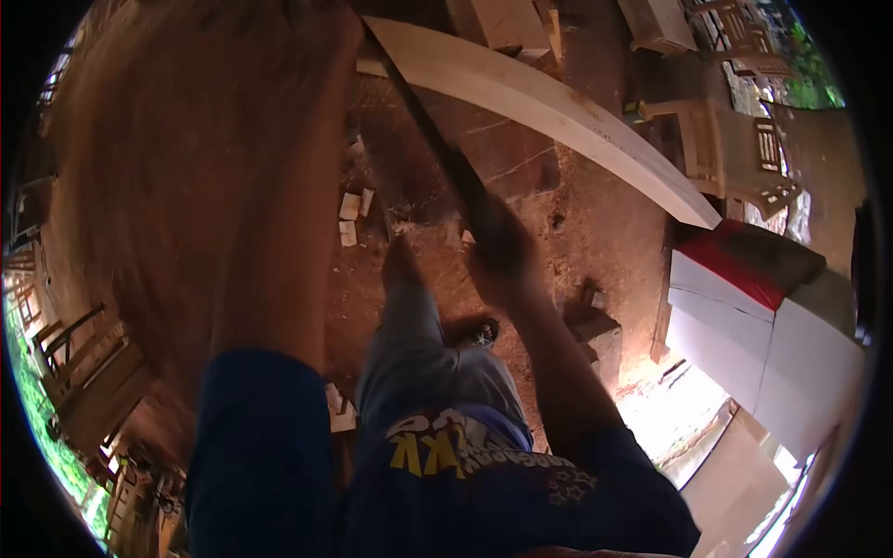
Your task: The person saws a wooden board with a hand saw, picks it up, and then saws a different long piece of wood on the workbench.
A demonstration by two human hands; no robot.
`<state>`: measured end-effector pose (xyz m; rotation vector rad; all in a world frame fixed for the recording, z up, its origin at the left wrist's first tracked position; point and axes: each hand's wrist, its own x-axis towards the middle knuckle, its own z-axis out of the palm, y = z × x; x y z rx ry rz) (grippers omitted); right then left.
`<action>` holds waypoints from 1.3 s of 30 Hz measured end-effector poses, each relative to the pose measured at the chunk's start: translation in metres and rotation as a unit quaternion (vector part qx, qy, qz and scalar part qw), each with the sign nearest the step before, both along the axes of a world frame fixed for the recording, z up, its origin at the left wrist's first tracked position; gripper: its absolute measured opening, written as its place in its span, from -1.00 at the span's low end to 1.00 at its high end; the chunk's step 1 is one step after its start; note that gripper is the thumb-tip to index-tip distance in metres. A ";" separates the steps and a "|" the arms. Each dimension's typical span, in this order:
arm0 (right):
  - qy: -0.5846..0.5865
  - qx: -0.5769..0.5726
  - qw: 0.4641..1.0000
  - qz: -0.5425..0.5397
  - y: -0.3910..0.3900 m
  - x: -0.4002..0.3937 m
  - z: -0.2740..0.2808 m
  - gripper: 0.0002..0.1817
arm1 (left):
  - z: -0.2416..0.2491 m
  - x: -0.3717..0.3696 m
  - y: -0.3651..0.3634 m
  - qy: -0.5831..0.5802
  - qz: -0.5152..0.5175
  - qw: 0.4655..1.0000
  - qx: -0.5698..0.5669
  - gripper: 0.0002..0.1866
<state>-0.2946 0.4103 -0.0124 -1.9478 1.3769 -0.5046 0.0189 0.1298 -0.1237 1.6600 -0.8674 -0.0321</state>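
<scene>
My right hand (502, 246) is closed around the near end of a long, narrow, dark tool (433, 139), blurred by motion. The tool slants up and left, and its far end reaches the left end of a long pale wooden board (558, 98). Whether it touches the board, and whether it is a saw or a file, I cannot make out. My left arm (279, 251) stretches up to the top edge of the view beside that same end of the board. The fingers of my left hand are hidden there.
A white box-like piece with a red top (726, 265) stands by the board's right end. Wooden chairs and furniture parts (772, 149) are at the right, more slatted furniture (93, 372) at the left. Wood offcuts (350, 206) lie on the brown dirt floor (577, 251) near my feet.
</scene>
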 end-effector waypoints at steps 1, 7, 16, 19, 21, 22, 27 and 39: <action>-0.061 0.101 0.990 -0.075 -0.046 0.040 0.001 -0.45 | 0.006 -0.011 0.007 0.018 -0.011 1.000 0.017 -0.80; -0.215 0.078 0.973 -0.044 -0.117 0.097 0.007 -0.43 | 0.047 -0.017 0.041 0.080 -0.003 0.992 0.094 -0.67; -0.225 0.159 0.961 0.006 -0.107 0.077 0.029 -0.36 | 0.063 -0.026 0.066 0.109 0.060 0.987 0.101 -0.78; -0.212 0.114 0.971 -0.011 -0.098 0.073 0.015 -0.35 | 0.003 -0.003 0.043 0.012 0.073 0.993 0.091 -0.80; -0.241 0.115 0.964 -0.019 -0.090 0.069 -0.018 -0.37 | -0.006 -0.003 0.042 -0.005 0.071 0.995 0.068 -0.81; -0.257 0.114 0.959 -0.021 -0.091 0.070 -0.020 -0.38 | 0.007 -0.010 0.046 0.032 0.060 0.997 0.040 -0.82; -0.217 0.123 0.966 0.061 -0.116 0.075 0.027 -0.40 | -0.009 -0.001 0.042 0.038 0.048 0.998 -0.025 -0.82; -0.009 0.113 0.992 0.057 0.107 -0.146 0.123 -0.32 | 0.050 -0.024 0.061 0.131 0.073 0.986 0.072 -0.93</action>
